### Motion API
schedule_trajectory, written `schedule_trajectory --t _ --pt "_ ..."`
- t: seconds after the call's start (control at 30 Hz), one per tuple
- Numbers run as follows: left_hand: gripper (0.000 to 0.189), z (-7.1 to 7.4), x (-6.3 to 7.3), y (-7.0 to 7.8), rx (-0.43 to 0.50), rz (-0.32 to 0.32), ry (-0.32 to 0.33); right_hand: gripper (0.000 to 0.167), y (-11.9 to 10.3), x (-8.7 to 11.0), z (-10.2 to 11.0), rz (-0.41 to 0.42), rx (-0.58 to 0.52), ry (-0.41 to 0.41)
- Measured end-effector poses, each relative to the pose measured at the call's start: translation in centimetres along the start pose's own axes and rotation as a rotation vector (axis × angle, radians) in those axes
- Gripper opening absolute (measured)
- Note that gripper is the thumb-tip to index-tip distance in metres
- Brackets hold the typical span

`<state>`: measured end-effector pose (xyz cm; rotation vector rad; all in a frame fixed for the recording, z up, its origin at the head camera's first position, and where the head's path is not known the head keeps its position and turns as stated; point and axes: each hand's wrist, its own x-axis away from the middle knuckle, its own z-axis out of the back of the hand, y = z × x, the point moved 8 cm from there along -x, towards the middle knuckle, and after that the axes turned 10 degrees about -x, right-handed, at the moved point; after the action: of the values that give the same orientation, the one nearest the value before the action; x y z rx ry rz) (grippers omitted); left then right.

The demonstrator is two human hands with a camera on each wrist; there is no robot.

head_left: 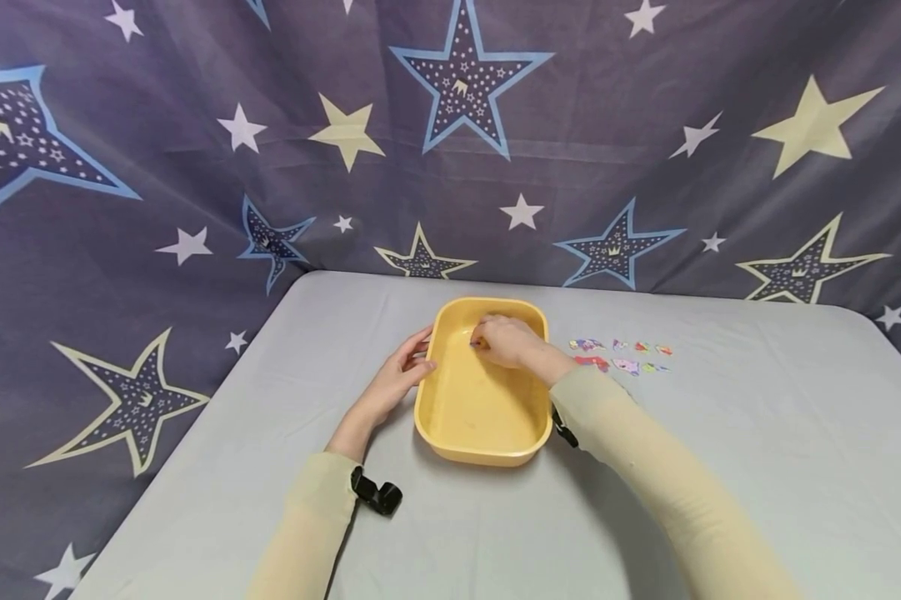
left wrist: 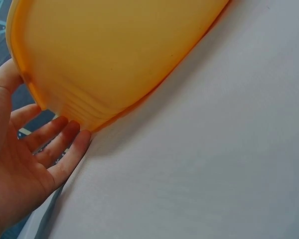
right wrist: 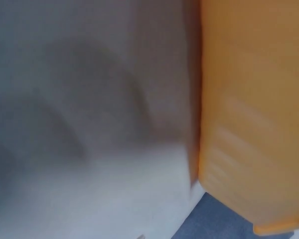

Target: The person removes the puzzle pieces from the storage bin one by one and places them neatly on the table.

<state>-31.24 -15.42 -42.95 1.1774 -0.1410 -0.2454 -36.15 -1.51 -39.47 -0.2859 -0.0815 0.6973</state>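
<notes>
A yellow plastic basin stands on the table. My left hand holds its left rim, with the thumb over the edge and the fingers against the outer wall; the left wrist view shows those fingers spread along the basin's side. My right hand reaches inside, near the far end, and pinches a small colourful piece, mostly hidden by the fingers. In the right wrist view only the basin's outer wall and the cloth show; the hand is out of sight there.
Several small colourful cut-out pieces lie in two rows right of the basin, among them a red one and a pink-purple one. A light grey cloth covers the table. Behind and at the left hangs a dark star-patterned curtain.
</notes>
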Motion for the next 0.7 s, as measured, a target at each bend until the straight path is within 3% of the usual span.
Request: schedule_trajectory --t 0.17,0.23,0.43,0.7 --pt "0.061 -0.06 0.02 0.01 -0.002 -0.001 -0.003 0.009 0.09 0.13 0.37 -0.006 -0.010 0.030" --pt "0.061 -0.07 0.33 0.69 0.005 -0.002 -0.013 0.006 0.09 0.17 0.51 0.001 -0.014 0.044" --pt "0.060 -0.08 0.15 0.34 0.008 -0.002 -0.014 0.005 -0.18 0.12 0.57 0.036 0.018 0.081" --pt "0.061 -0.07 -0.05 -0.06 -0.007 -0.009 0.001 0.007 -0.22 0.16 0.30 0.026 0.038 0.054"
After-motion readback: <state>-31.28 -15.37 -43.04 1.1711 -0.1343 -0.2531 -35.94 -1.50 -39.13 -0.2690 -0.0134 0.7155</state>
